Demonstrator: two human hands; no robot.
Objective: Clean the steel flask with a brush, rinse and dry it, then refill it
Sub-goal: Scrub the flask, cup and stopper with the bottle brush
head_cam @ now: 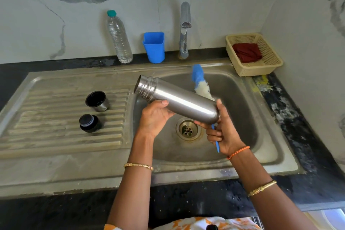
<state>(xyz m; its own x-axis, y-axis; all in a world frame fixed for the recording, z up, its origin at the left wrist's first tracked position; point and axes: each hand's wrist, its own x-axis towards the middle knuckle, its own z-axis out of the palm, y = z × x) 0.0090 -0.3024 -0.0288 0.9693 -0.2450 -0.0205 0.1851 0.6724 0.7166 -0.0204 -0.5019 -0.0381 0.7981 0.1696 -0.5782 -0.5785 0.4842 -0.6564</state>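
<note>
I am cradling the open cylindrical steel flask over the steel sink, my left hand curled beneath it, my right hand gripping its base and the blue-and-white bottle brush.

The flask lies tilted over the sink bowl, mouth toward ten o'clock, the left hand under its neck, the right hand at its base. The brush sits behind it. At nine o'clock, the cup and stopper stand on the drainboard. At twelve stands the tap, at eleven the bottle, at two the basket.
</note>
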